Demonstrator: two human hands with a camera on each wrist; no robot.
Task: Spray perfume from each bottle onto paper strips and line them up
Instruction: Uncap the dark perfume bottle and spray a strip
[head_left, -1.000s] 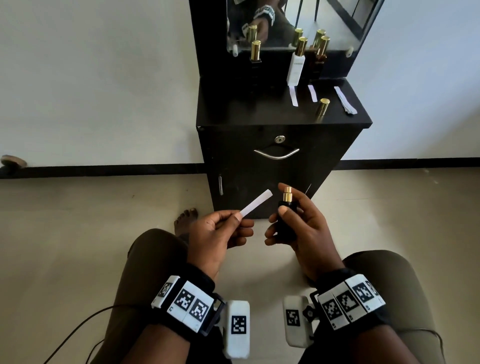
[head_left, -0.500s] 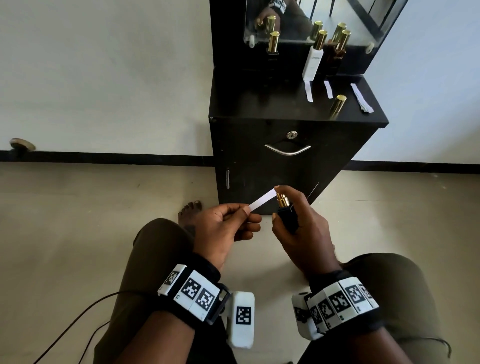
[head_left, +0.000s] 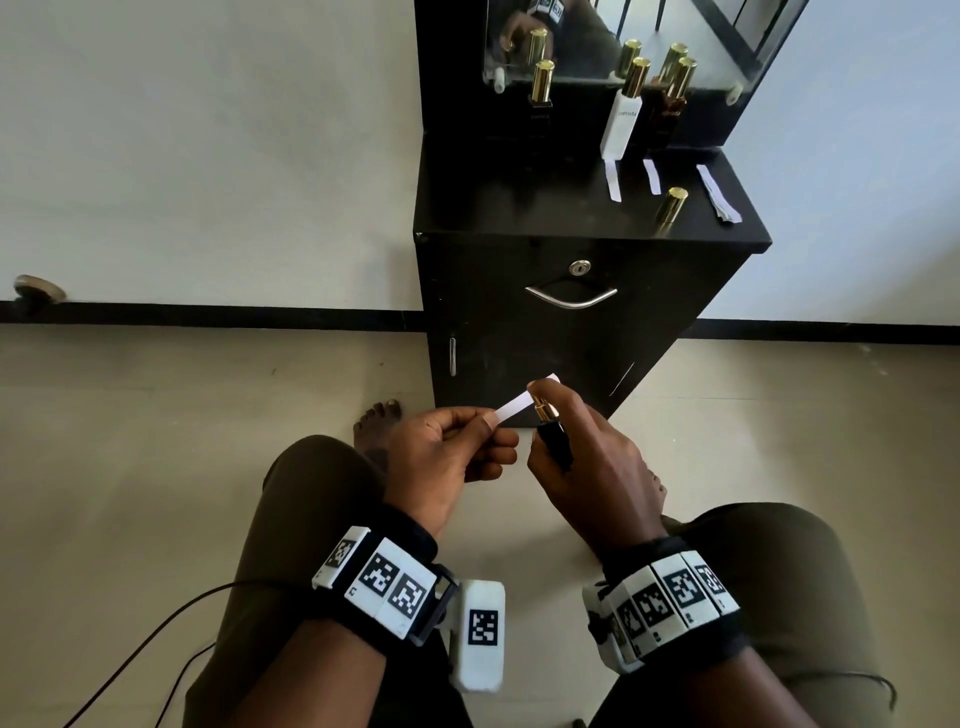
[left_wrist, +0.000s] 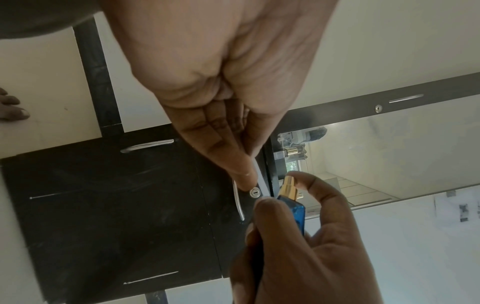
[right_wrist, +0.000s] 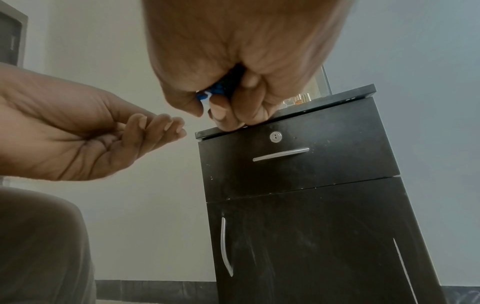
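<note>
My left hand (head_left: 457, 447) pinches a white paper strip (head_left: 514, 408) between thumb and forefinger, its free end pointing up right. My right hand (head_left: 587, 457) grips a dark blue perfume bottle (head_left: 555, 442) with a gold sprayer (head_left: 543, 410), forefinger on top of the nozzle, right beside the strip. The left wrist view shows the strip (left_wrist: 259, 176) edge-on next to the blue bottle (left_wrist: 296, 211). In the right wrist view only a sliver of blue bottle (right_wrist: 213, 92) shows between the fingers. On the black cabinet top (head_left: 498, 208) lie three white strips (head_left: 613, 179).
A white bottle (head_left: 621, 117), a dark bottle (head_left: 540, 98) and an amber bottle (head_left: 672, 101), all gold-capped, stand by the mirror (head_left: 597, 36). A loose gold cap (head_left: 671, 204) stands near the cabinet's front edge. A cable (head_left: 156, 639) runs across the floor at left.
The right hand tilted the bottle toward the strip and its forefinger moved onto the sprayer. The strip's tip now sits behind the nozzle. The view shifted left.
</note>
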